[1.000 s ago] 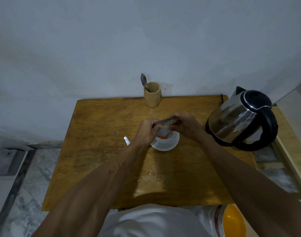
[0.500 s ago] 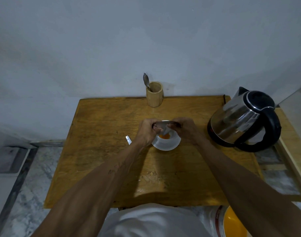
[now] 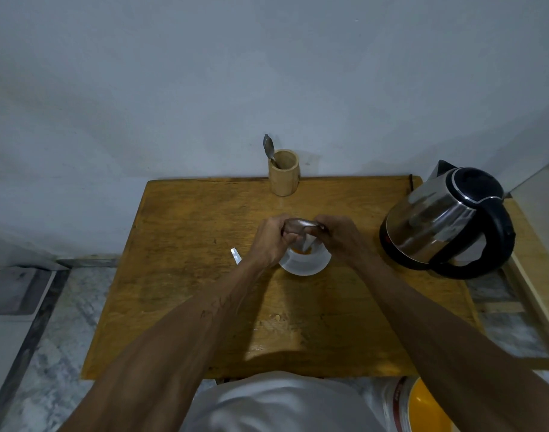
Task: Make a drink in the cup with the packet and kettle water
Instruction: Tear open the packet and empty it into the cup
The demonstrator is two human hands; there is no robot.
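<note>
Hands (image 3: 271, 241) (image 3: 338, 236) pinch packet (image 3: 301, 225) over cup (image 3: 306, 263), table (image 3: 189, 275) edge distant

The scene is dim and low in contrast, with a bluish cast on the plain wall (image 3: 267, 73). The brown wooden tabletop (image 3: 186, 275) carries soft shadows beneath both forearms. Streaked reflections mark the polished steel kettle (image 3: 435, 226). Wide-angle distortion bends the frame edges. Detail is soft throughout.

Both forearms are bare, with no sleeves reaching the wrists or elbows. The left forearm (image 3: 217, 310), lower centre-left of the frame, bears small dark markings. A white shirt (image 3: 282, 403) fills the bottom centre.
</note>
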